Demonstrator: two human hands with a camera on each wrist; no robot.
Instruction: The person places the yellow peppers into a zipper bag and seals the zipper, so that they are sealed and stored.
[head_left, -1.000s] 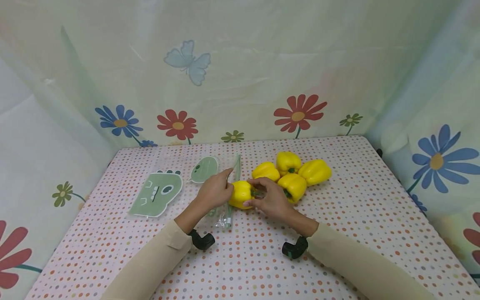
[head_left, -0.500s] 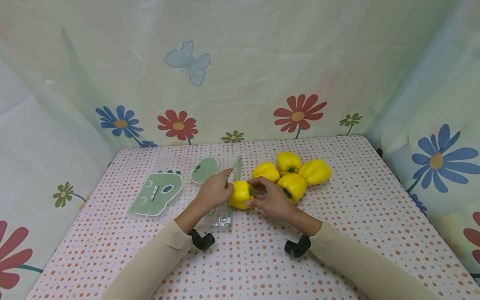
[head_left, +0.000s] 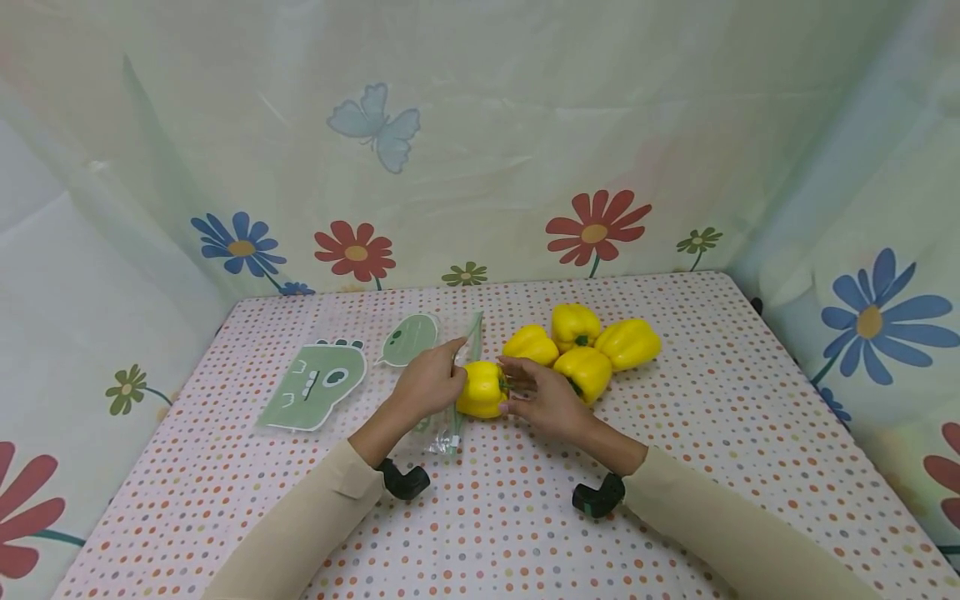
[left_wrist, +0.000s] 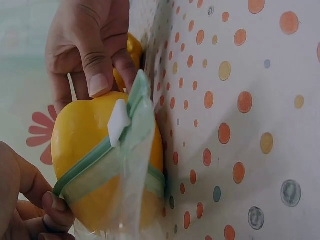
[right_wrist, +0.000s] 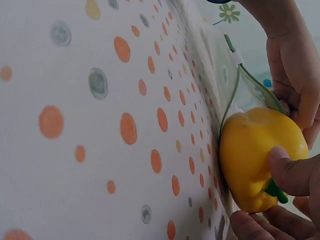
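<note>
In the head view my left hand [head_left: 429,385] pinches the green-edged mouth of a clear zip bag [head_left: 455,437], which has a white slider. A yellow bell pepper [head_left: 481,390] sits partly in that mouth, its green stem pointing right. The left wrist view has the green zip strip [left_wrist: 90,162] stretched across the pepper, and clear plastic over its lower part. My right hand [head_left: 551,400] is at the stem end, thumb and fingers spread about it. The right wrist view puts the thumb [right_wrist: 292,172] against the pepper beside the stem, with fingers along its lower edge.
Several more yellow bell peppers [head_left: 585,372] lie clustered behind and right of my right hand. A bag with a green dinosaur print [head_left: 311,390] lies flat on the left, and a smaller green print [head_left: 409,340] shows behind my left hand. The dotted tablecloth [head_left: 517,533] reaches a floral curtain.
My right hand has drawn back slightly to the right, its fingers now at the pepper's stem end rather than over it. The left hand and the bag have hardly moved.
</note>
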